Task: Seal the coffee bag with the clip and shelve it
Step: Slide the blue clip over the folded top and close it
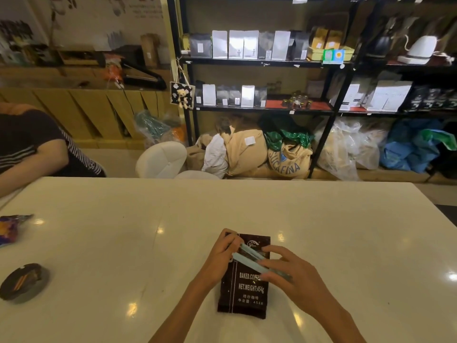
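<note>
- Blue clip (249, 259), arms spread, lies across the coffee bag (243, 285), low centre of the frame.
- Left hand (223, 253) pinches one end, right hand (288, 269) the other.
- Risk: it may snap shut crooked, missing the bag's folded top.

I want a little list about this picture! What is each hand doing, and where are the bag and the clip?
bag: dark brown coffee bag, lying flat on the glossy white table
clip: long pale blue plastic clip, open, slanted across the bag's upper part
left hand: holds the bag's top and the clip's left end
right hand: fingers on the clip's right end
sealed: not yet
shelf: black metal shelving beyond the table, stocked with bags
</note>
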